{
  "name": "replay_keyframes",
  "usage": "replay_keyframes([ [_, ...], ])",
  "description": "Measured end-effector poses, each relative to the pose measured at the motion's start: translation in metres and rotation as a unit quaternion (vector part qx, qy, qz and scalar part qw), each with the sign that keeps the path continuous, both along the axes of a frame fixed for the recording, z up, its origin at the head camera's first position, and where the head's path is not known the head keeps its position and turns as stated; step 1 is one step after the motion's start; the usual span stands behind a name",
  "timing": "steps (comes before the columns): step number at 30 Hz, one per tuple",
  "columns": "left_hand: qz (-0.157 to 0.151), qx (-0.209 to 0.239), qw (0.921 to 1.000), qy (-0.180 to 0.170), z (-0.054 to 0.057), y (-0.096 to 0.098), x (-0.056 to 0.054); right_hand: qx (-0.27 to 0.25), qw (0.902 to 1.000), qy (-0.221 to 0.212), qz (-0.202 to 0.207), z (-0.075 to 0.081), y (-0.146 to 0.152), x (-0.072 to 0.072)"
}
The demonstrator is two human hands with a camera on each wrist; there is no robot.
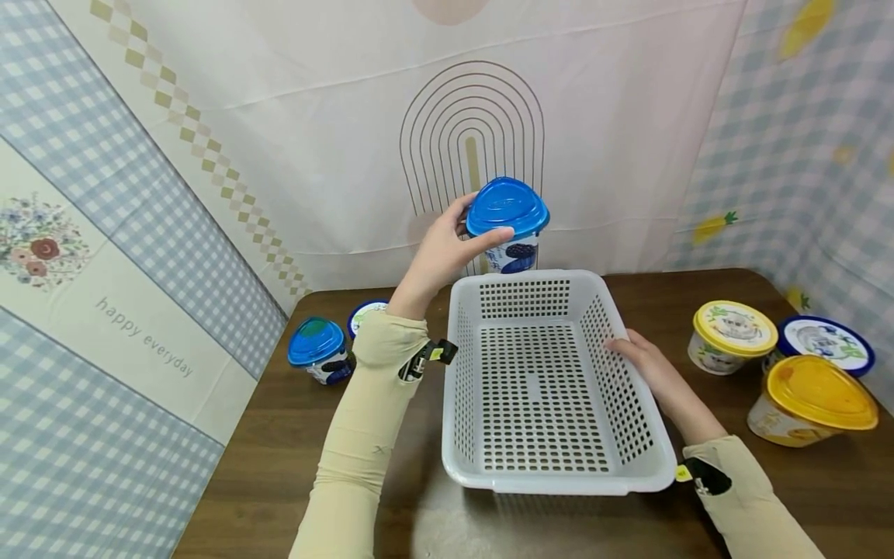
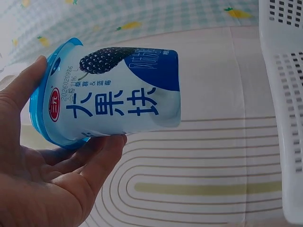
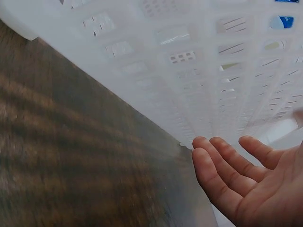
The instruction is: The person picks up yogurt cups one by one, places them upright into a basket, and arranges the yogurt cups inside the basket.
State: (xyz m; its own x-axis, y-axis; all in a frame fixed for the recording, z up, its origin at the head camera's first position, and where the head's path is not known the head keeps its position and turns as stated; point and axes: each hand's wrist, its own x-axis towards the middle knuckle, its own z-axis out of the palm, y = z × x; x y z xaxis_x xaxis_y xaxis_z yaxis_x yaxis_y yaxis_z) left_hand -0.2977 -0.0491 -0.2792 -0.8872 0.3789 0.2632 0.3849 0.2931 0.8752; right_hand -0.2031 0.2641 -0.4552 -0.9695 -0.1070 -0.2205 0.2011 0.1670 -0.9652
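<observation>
My left hand (image 1: 447,248) grips a blue-lidded yogurt cup (image 1: 507,206) by its lid end, in the air just beyond the far rim of a white perforated basket (image 1: 559,485). In the left wrist view the cup (image 2: 118,94) lies sideways in the hand (image 2: 52,184), thumb and fingers round its lid rim, with the basket (image 2: 284,118) at the right edge. My right hand (image 1: 646,365) rests on the basket's right wall. The right wrist view shows that hand (image 3: 241,175) with relaxed, lightly bent fingers against the outside of the basket (image 3: 199,56). Nothing lies in the basket.
On the brown table (image 1: 279,466), a blue-lidded cup (image 1: 317,349) and a second cup (image 1: 366,313) stand left of my arm. Right of the basket stand two yellow-lidded cups (image 1: 733,334) (image 1: 813,400) and a blue-rimmed one (image 1: 827,345). Cloth backdrops close off three sides.
</observation>
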Motion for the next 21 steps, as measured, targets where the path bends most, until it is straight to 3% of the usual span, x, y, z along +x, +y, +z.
replay_keyframes([
  [11, -0.010, -0.014, 0.9998, 0.013, -0.012, 0.017, 0.000, -0.004, 1.0000, 0.003, -0.001, 0.001, -0.002, 0.001],
  [21, -0.004, -0.038, 0.9992, -0.013, -0.024, 0.036, 0.000, 0.020, 0.9998, 0.003, -0.006, 0.002, -0.004, -0.001],
])
